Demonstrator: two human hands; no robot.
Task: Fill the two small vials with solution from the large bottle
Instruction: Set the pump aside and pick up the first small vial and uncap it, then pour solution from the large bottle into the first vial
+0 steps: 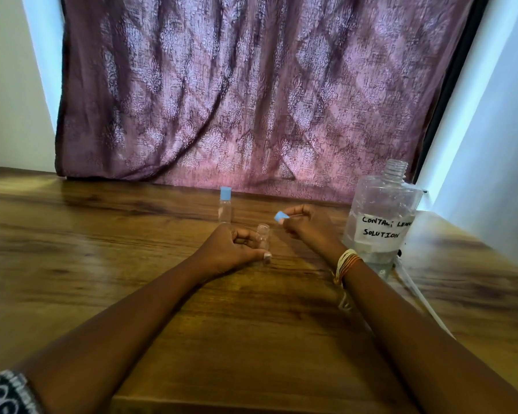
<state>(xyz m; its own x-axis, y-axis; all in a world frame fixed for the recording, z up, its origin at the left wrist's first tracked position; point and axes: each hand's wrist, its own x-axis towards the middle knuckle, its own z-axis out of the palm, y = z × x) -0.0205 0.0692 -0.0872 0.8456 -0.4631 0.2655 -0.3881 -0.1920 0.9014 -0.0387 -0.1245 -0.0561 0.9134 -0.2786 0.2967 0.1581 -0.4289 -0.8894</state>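
A small clear vial [263, 236] stands upright and uncapped at the table's middle, and my left hand [232, 249] grips its body. Just to its right, my right hand [307, 224] pinches the vial's blue cap [280, 217] between the fingertips, lifted off the neck. A second small vial [225, 206] with a blue cap on stands farther back, apart from both hands. The large clear bottle [382, 218], labelled contact lens solution, stands open at the right with liquid in its lower part.
The wooden table [132, 264] runs back to a purple patterned curtain [251, 85]. A thin clear stick-like object [413, 291], perhaps a dropper or syringe, lies on the table beside the large bottle. White walls flank both sides.
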